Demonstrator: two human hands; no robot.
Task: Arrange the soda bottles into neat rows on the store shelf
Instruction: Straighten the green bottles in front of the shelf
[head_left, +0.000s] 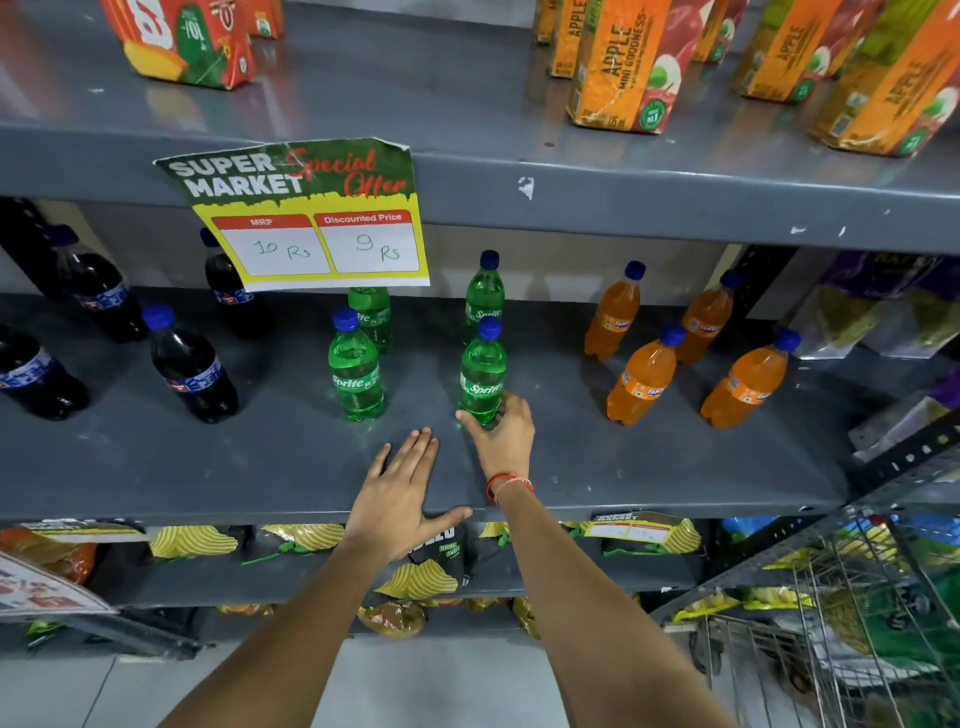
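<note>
Small soda bottles with blue caps stand on the grey middle shelf (260, 467). Several dark cola bottles (189, 364) are at the left, several orange soda bottles (641, 382) at the right. Green bottles stand in the middle in two pairs: a front left one (356, 366) with another behind it (371, 312), and a front right one (483, 376) with another behind it (485, 291). My right hand (501, 434) wraps the base of the front right green bottle. My left hand (400, 493) lies flat on the shelf's front edge, fingers spread.
A special-offer price sign (306, 213) hangs from the upper shelf edge and hides the tops of two bottles. Juice cartons (623, 67) stand on the upper shelf. Snack bags (872, 312) sit at the right end; chip packets (415, 577) lie below. A wire cart (841, 623) stands at the lower right.
</note>
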